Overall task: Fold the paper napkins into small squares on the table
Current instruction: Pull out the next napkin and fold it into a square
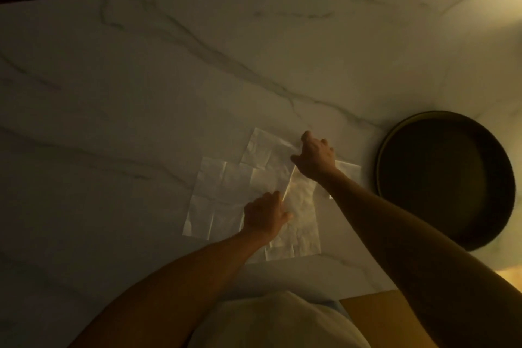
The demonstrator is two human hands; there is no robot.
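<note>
Unfolded paper napkins (226,192) overlap on the marble surface (141,79), their spread running from near left to far right. The right hand (315,158) pinches a far edge; the left hand (265,213) presses flat. A dark round tray (443,178) sits right.

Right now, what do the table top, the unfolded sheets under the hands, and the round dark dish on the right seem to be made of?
Table top: looks like polished marble or a marble-look laminate, pale with grey veins and a soft sheen.
Paper napkins: thin matte tissue paper, showing a grid of fold creases and slight translucency.
Round dish: probably dark metal or glazed ceramic, smooth with a lighter rim; dim light leaves it open.
</note>
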